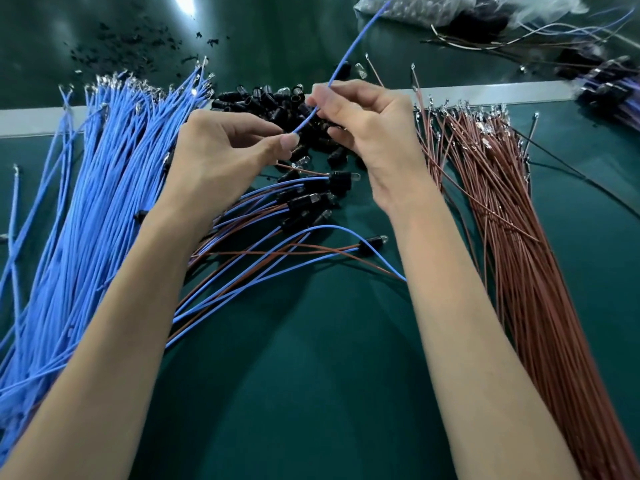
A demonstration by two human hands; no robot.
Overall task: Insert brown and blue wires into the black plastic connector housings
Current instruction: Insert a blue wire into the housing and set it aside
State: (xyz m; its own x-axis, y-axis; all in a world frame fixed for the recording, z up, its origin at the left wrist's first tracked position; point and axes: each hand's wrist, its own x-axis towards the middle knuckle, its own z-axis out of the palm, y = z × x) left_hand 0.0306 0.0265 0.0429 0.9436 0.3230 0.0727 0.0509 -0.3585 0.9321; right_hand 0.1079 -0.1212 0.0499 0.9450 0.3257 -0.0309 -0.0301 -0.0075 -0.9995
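A single blue wire (349, 53) was held above the green mat (311, 375). Its lower end was pinched between the thumb and forefinger of the left hand (221, 161), and its upper length rose away to the right toward a clear plastic bag (398, 12). The right hand (374, 133) was closed narrowly round the same wire a little higher. Whether a housing was also kept in those curled fingers could not be told.

Just behind both hands lay the heap of black connector housings (273, 102), against a pale strip (485, 93) that crossed the mat. The blue wire bundle (104, 209) was spread outside the left forearm and the brown wire bundle (502, 244) outside the right, each fanned toward the strip. Between the forearms, wired housings (304, 202) were laid, their blue and brown leads trailing under the left arm. Nearer the person, a broad stretch of mat showed between the two arms. Black scraps (121, 50) were scattered beyond the strip on the left.
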